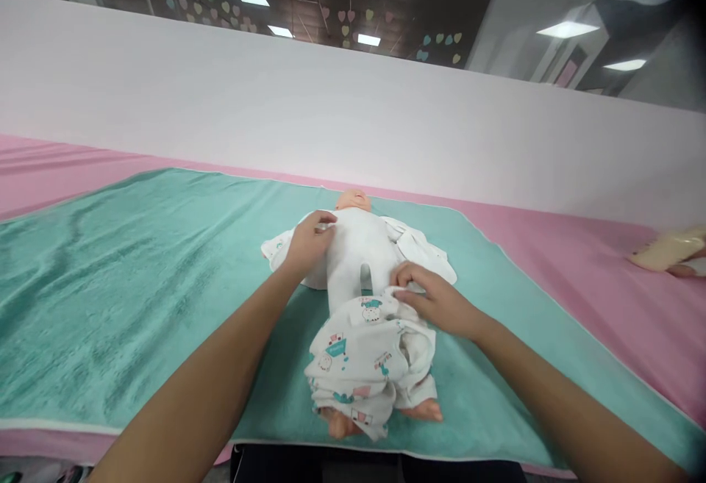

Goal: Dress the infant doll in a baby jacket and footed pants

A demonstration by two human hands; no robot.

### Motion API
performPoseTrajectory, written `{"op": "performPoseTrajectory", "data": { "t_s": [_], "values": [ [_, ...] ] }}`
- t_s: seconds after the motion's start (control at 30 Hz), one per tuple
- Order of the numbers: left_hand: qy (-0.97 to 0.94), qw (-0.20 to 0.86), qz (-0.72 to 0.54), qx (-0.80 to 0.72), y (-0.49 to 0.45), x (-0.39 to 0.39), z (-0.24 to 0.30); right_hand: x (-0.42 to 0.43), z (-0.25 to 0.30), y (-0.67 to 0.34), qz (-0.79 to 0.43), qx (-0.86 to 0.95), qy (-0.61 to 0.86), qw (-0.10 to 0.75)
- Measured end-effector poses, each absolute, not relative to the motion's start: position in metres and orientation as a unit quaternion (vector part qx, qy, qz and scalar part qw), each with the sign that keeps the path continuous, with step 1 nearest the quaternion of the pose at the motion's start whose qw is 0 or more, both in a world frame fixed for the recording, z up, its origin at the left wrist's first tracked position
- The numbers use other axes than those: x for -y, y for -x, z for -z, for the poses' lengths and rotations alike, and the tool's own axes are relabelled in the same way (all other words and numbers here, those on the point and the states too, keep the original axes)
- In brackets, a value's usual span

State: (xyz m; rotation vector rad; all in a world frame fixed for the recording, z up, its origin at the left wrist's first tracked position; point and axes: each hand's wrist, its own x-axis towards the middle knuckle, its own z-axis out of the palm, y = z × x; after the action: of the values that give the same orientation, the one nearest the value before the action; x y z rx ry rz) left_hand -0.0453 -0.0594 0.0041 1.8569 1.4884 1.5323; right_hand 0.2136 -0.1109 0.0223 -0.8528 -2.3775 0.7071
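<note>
A baby doll (361, 240) with a white cloth body lies on its back, its head at the far end and its bare feet toward me. Small printed pants (353, 351) are bunched around its lower legs. My right hand (433, 295) has its fingers closed on the waistband at the right side. My left hand (312, 242) rests by the left side of the doll's torso, fingers slightly bent and apart, holding nothing visible. A white printed baby top (427, 256) lies spread on both sides of the torso.
Under the doll is a green towel (137, 270) with creases at left, laid over a pink sheet (551, 248). A white wall (331, 115) stands behind, topped by glass. At the far right edge a beige limb-like object (665, 248) is beside part of another hand.
</note>
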Motion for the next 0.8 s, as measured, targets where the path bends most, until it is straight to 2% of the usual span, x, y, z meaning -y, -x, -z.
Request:
{"op": "performPoseTrajectory", "data": {
  "t_s": [0.07, 0.13, 0.27, 0.43, 0.57, 0.7, 0.8],
  "values": [
    [-0.715, 0.176, -0.492, -0.465, 0.030, 0.066, -0.005, 0.102, -0.022, -0.202, -0.152, 0.886, 0.321, 0.299],
    [-0.764, 0.167, -0.444, -0.437, 0.020, 0.071, -0.003, 0.089, -0.022, -0.190, -0.067, 0.884, 0.347, 0.305],
    [-0.817, 0.174, -0.344, -0.428, 0.013, 0.076, -0.008, 0.055, -0.020, -0.170, -0.006, 0.840, 0.461, 0.288],
    [-0.837, 0.246, -0.264, -0.412, 0.015, 0.085, -0.024, 0.028, -0.006, -0.163, -0.110, 0.771, 0.499, 0.380],
    [-0.777, 0.360, -0.328, -0.398, 0.015, 0.088, -0.025, 0.035, 0.006, -0.172, -0.204, 0.745, 0.467, 0.431],
    [-0.590, 0.480, -0.506, -0.406, 0.020, 0.082, -0.017, 0.043, 0.000, -0.186, -0.289, 0.775, 0.413, 0.383],
    [-0.539, 0.563, -0.505, -0.371, 0.030, 0.077, -0.019, 0.042, -0.008, -0.198, -0.331, 0.805, 0.376, 0.319]
  ]
}}
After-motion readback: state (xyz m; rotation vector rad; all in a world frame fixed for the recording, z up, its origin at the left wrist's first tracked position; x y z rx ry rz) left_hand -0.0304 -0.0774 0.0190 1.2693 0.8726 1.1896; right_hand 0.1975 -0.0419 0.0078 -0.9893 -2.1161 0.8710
